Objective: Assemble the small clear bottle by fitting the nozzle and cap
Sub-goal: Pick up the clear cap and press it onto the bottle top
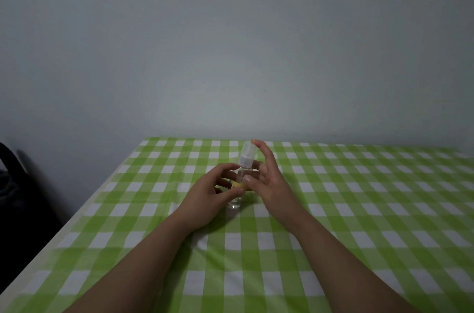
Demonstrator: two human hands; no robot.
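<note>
The small clear bottle (239, 185) stands upright on the green-and-white checked tablecloth (333, 210), with a yellow band around its middle. A white nozzle collar and a clear domed cap (247, 152) sit on its top. My left hand (207, 196) grips the bottle's body from the left, thumb and fingers around the yellow band. My right hand (269, 177) is at the bottle's right side, its index fingertip touching the top of the cap and its thumb resting against the bottle's body. The bottle's lower part shows below my left fingers.
The table's left edge (64, 230) runs diagonally from near left to far middle. A dark object (15, 197) stands beyond it on the left. A plain grey wall rises behind the table's far edge.
</note>
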